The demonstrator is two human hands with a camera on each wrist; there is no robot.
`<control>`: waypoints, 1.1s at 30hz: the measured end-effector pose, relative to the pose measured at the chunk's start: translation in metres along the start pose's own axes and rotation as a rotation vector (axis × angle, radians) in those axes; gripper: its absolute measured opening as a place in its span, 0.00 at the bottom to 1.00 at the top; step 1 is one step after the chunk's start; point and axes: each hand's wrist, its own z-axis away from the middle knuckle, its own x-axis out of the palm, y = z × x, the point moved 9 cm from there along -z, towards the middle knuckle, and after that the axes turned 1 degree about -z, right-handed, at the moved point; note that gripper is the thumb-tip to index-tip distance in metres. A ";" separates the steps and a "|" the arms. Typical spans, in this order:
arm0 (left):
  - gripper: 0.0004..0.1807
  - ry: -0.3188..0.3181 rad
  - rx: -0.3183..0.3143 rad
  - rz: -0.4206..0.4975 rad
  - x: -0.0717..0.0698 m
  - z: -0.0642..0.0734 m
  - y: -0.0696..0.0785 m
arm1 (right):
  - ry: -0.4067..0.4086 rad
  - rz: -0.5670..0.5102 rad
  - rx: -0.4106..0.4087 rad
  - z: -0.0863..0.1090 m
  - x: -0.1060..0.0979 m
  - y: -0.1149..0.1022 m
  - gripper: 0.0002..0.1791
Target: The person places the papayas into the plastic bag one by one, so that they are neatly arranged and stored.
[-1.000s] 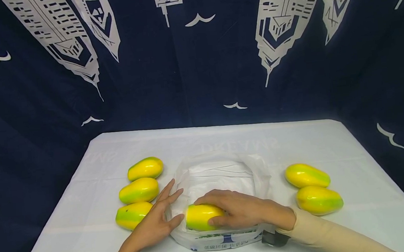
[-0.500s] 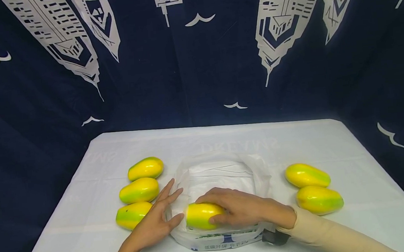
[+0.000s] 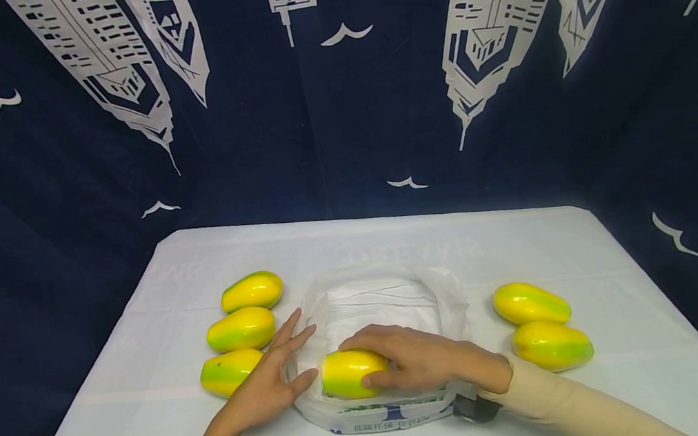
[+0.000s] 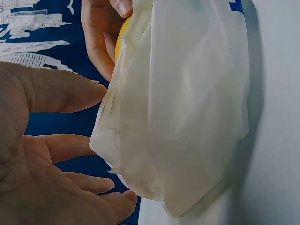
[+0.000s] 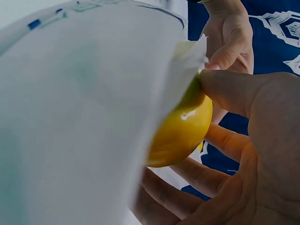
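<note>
In the head view, a white plastic bag with its mouth spread wide stands mid-table. My right hand grips a yellow-green papaya at the bag's mouth, thumb on the near side and fingers over the far side. The right wrist view shows the papaya partly behind the bag wall. At the bag's left rim is my left hand, its fingers spread. Its fingertips touch the bag's edge or lie very close to it in the left wrist view, with the bag upright beside them.
Left of the bag lie three papayas in a column, the nearest papaya partly behind my left hand. Two more, including the nearer papaya, lie at the right. A white cloth covers the table; a dark blue curtain hangs behind.
Almost nothing differs: the papaya and my right hand have shifted very slightly within the bag's mouth. My left hand and the bag stay where they were.
</note>
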 end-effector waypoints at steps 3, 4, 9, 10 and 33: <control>0.36 0.001 0.001 -0.004 0.000 0.000 0.000 | 0.006 0.005 -0.004 0.000 -0.001 -0.001 0.29; 0.36 0.001 0.002 -0.005 0.000 0.000 0.000 | 0.008 0.005 -0.004 0.000 -0.001 -0.001 0.29; 0.36 0.004 0.001 -0.008 0.000 -0.001 0.000 | 0.014 0.011 -0.005 0.000 -0.002 -0.002 0.29; 0.36 0.004 0.000 -0.008 0.000 -0.001 0.000 | 0.014 0.012 -0.005 0.000 -0.002 -0.002 0.29; 0.37 0.002 -0.004 -0.012 -0.001 0.000 0.001 | 0.049 0.063 0.014 0.002 -0.012 -0.002 0.31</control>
